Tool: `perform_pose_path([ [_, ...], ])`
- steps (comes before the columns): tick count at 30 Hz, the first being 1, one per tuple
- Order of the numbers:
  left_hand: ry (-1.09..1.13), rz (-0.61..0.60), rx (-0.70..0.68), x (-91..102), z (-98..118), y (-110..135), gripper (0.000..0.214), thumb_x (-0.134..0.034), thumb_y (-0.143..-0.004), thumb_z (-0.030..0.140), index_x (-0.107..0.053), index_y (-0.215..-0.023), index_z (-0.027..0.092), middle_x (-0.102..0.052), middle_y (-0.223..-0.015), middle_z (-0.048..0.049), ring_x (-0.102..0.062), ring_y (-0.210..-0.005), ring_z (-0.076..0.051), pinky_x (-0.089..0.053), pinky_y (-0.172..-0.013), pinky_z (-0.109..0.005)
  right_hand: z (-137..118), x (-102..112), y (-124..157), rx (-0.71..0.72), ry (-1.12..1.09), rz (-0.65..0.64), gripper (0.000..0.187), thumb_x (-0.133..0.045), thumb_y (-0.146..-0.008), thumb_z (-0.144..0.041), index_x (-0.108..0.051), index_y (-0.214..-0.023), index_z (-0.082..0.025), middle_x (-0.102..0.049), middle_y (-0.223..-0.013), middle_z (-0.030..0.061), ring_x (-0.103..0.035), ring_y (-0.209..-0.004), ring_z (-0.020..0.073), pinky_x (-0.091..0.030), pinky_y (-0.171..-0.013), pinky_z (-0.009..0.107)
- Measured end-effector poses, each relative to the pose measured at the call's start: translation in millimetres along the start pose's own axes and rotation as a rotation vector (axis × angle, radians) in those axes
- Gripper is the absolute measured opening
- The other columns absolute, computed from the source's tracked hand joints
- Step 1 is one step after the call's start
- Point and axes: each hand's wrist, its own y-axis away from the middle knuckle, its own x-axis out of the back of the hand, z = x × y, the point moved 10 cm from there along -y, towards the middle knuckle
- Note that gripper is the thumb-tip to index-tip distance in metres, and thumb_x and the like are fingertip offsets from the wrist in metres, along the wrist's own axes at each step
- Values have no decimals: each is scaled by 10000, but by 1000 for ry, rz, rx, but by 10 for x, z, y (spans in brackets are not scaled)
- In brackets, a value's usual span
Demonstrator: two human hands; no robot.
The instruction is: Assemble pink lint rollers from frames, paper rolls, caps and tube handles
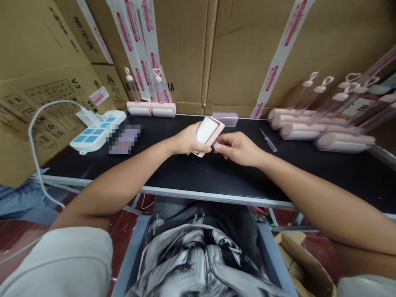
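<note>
Currently left hand (189,139), fingers closed round pink-white case (208,130); right hand (239,149), fingers pinching small clear part (214,143) at its edge.

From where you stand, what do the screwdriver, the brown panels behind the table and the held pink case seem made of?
Screwdriver: see-through handle, so probably plastic; thin grey shaft, likely metal. Brown panels: matte cardboard, creased and printed. Pink case: smooth, evenly coloured, likely plastic, though perhaps painted.

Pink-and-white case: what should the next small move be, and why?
Perhaps steady the case with the left hand: that hand holds it tilted, while the right hand has its fingertips close beside the lower edge.
</note>
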Motion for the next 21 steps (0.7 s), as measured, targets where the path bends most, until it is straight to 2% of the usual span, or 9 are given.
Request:
perform_pose_path([
  [3, -8, -1, -30, 4, 25, -6, 920, -976, -553, 354, -573, -1354, 144, -763, -1173, -97, -725, -986, -260, -619, -805, -357, 33, -20, -2, -58, -91, -29, 349, -678, -933, -501, -678, -851, -162, -599, -612, -12, -516, -500, 119, -409, -521, 264],
  [6, -97, 60, 83, 48, -59, -10, 926, -954, -611, 385, -547, -1411, 156, -754, -1074, -94, -695, -758, -226, -590, -623, -353, 99, -18, -21, -106, -105, -54, 349, -662, -954, -504, -691, -901, -160, -656, -689, 20, -549, -531, 129, -407, -507, 260],
  [10, -138, 180, 169, 171, -133, -27, 898, -931, -658, 346, -517, -1434, 165, -725, -1042, -102, -627, -625, -178, -543, -531, -342, 28, 182, -52, 4, 239, 74, 288, -665, -945, -445, -726, -999, -169, -706, -797, 39, -598, -669, 164, -406, -623, 282],
  [13, -79, 202, 188, 245, -189, -39, 907, -928, -687, 381, -480, -1448, 171, -715, -1085, -123, -629, -629, -178, -541, -534, -349, 12, 273, -46, 14, 434, 133, 251, -654, -945, -423, -723, -938, -181, -689, -762, 28, -573, -676, 171, -381, -662, 304],
  [16, -99, 90, 176, 247, -212, -74, 938, -911, -729, 576, -481, -1467, 189, -720, -1136, -145, -687, -725, -232, -582, -606, -396, 73, 249, -50, -13, 440, 103, 218, -622, -953, -392, -697, -918, -190, -706, -790, 36, -592, -691, 181, -389, -678, 311],
  [18, -169, -18, 123, 239, -193, -146, 921, -883, -725, 689, -561, -1421, 178, -739, -1180, -159, -734, -894, -298, -617, -747, -439, 130, 225, -59, -27, 423, 91, 174, -628, -938, -363, -675, -921, -196, -715, -809, 40, -605, -705, 189, -399, -689, 313],
  [20, -221, -57, 68, 304, -198, -284, 826, -782, -781, 779, -665, -1306, 152, -762, -1206, -170, -735, -1080, -353, -612, -896, -461, 192, 229, -71, -44, 407, 109, 144, -641, -921, -349, -647, -901, -207, -712, -809, 41, -613, -714, 197, -406, -691, 318],
  [21, -221, -37, 58, 371, -229, -384, 779, -651, -862, 821, -704, -1236, 140, -776, -1191, -176, -729, -1133, -368, -604, -935, -470, 218, 255, -76, -51, 385, 142, 139, -645, -918, -350, -636, -900, -212, -710, -811, 42, -620, -724, 203, -417, -693, 322],
])
